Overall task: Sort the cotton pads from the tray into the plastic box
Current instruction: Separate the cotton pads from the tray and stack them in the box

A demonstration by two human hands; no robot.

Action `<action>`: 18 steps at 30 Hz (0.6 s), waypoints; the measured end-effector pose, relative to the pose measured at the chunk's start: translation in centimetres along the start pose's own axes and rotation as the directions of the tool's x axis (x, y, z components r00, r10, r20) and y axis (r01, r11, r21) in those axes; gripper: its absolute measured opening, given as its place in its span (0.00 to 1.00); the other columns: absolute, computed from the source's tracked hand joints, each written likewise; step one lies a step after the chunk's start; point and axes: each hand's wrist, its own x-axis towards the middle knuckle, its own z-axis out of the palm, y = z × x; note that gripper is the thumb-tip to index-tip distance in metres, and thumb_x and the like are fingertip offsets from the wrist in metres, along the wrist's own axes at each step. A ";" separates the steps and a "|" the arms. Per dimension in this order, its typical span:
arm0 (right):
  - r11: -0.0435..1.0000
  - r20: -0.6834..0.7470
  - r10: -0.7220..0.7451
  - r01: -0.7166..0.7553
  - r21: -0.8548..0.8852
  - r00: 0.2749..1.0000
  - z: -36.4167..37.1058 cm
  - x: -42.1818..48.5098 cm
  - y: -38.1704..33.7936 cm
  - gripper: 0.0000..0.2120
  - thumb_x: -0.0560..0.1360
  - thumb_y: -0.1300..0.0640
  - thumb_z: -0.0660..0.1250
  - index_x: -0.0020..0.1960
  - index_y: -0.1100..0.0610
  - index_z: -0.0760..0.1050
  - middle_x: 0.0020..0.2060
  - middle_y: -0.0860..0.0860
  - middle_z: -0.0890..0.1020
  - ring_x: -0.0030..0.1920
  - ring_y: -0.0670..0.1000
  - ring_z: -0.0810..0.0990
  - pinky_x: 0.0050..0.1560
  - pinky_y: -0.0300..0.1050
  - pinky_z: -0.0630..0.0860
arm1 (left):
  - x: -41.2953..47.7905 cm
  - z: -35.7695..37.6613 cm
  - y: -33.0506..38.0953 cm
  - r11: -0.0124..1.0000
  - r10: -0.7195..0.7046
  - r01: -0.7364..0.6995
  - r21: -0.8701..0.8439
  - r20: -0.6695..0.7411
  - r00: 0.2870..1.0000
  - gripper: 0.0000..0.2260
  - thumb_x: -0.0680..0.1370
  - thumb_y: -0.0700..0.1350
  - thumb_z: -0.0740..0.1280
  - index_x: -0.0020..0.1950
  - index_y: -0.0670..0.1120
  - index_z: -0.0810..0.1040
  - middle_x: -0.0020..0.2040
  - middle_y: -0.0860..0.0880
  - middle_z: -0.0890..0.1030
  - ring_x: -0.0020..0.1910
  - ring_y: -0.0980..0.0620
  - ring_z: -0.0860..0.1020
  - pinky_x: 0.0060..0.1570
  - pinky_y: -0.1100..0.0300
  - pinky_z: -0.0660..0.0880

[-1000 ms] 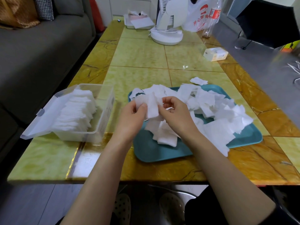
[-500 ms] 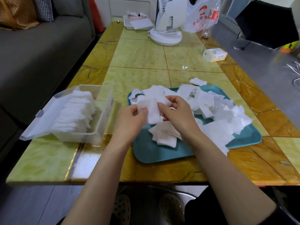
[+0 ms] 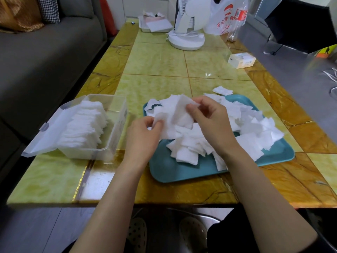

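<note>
- pads (image 3: 174, 115) sit higher over the tray (image 3: 182, 170) than a second ago.
- left hand (image 3: 144, 137) pinches their lower edge; right hand (image 3: 211, 123) pinches the top.
- soft, light, floppy: grip the stacked edges; box (image 3: 119, 125) waits left.

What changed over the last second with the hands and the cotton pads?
The right hand lifted slightly up and away, its grip now pinching the top edge of the bunch of pads, which fans out taller. The left hand keeps holding its lower edge in place. Tray, plastic box and loose pad on the table stayed put.
</note>
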 end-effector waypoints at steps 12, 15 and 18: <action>0.995 0.048 0.102 -0.101 -0.027 0.994 1.0 -0.2 1.3 0.05 0.73 0.63 0.70 0.42 0.55 0.76 0.37 0.51 0.82 0.38 0.45 0.82 0.38 0.36 0.78 | -0.3 0.2 1.1 0.983 0.034 -0.006 -0.183 0.149 0.988 0.17 0.79 0.46 0.62 0.43 0.32 0.77 0.37 0.47 0.72 0.38 0.53 0.67 0.40 0.57 0.61; 0.994 0.032 0.103 -0.101 -0.049 0.994 1.2 -0.3 1.4 0.05 0.73 0.61 0.70 0.42 0.55 0.75 0.36 0.51 0.82 0.39 0.49 0.82 0.38 0.39 0.80 | -0.4 0.3 1.3 0.982 0.000 0.027 -0.187 0.142 0.990 0.16 0.79 0.44 0.61 0.41 0.31 0.75 0.36 0.47 0.70 0.36 0.52 0.65 0.39 0.58 0.60; 0.990 0.043 0.061 -0.055 -0.127 0.997 1.3 -0.4 1.5 0.06 0.72 0.60 0.71 0.40 0.52 0.75 0.34 0.47 0.80 0.38 0.49 0.80 0.41 0.43 0.80 | -0.4 0.2 1.2 0.981 -0.016 0.043 -0.190 0.139 0.990 0.15 0.78 0.43 0.60 0.39 0.31 0.74 0.36 0.47 0.71 0.37 0.52 0.66 0.41 0.57 0.62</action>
